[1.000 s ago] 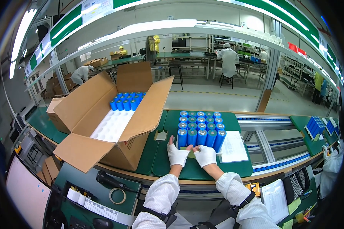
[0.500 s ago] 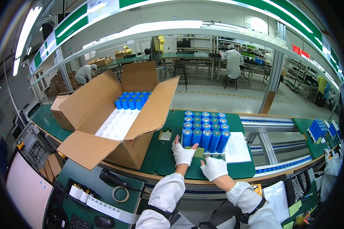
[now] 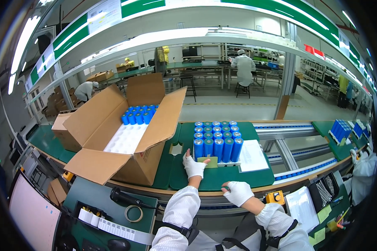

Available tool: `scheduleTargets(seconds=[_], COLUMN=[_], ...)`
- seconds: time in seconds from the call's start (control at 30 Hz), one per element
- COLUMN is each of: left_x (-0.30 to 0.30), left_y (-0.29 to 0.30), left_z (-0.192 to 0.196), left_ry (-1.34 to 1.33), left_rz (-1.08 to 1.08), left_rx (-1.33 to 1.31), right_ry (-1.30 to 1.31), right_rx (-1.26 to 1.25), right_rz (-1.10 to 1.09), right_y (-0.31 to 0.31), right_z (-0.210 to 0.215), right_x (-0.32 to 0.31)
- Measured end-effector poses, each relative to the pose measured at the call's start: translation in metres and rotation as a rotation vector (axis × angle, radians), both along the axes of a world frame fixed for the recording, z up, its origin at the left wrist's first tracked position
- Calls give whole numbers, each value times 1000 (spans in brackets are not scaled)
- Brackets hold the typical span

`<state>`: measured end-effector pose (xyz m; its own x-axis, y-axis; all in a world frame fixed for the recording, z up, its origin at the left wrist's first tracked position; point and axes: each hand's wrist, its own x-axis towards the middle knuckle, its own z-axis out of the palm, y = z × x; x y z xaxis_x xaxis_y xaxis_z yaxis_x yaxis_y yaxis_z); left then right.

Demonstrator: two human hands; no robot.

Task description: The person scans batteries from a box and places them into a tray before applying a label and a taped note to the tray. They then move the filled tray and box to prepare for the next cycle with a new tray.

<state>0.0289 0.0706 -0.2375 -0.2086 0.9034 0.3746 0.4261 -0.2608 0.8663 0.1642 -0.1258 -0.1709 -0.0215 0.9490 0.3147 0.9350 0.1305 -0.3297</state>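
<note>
Right hand (image 3: 240, 194): drawn back from card (image 3: 213, 162) to board's (image 3: 213, 180) near edge — grip unclear.
Left hand (image 3: 193, 167): fingers, thumb spread; thumb at card — now seemingly alone there.
Cells (image 3: 218, 147): upright rows on board, behind card.

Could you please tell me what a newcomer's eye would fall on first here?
Probably the block of bright blue cylinders, standing in upright rows on the green board just right of centre. Next might come the large open cardboard box to its left, with more blue cylinders toward the far end of its white insert.
</note>
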Motion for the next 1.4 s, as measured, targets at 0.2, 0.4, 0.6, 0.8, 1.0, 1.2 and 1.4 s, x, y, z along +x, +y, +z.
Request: scheduleTargets(seconds=[0.2, 0.4, 0.6, 0.8, 1.0, 1.2, 1.4], left_x=[-22, -32, -28, -13, -1, -2, -9], left_y=[-10, -80, -162, -174, -176, -170, -179], left_z=[-14, -7, -30, -53, -68, -83, -65], left_ry=[22, -370, 308, 487, 567, 518, 520], left_rz=[-1, -60, -137, -197, -121, -62, -72], left_rx=[118, 188, 558, 489, 525, 584, 558], right_ry=[-113, -210, -134, 11, 335, 660, 536], right_rx=[-134, -581, -622, -474, -690, -972, -1093], right_rz=[-145, -478, -607, -665, -502, -437, -398], right_y=[-36, -97, -145, -139, -115, -95, -74], right_z=[39, 73, 51, 23, 14, 22, 23], right_x=[47, 137, 155, 155, 190, 206, 203])
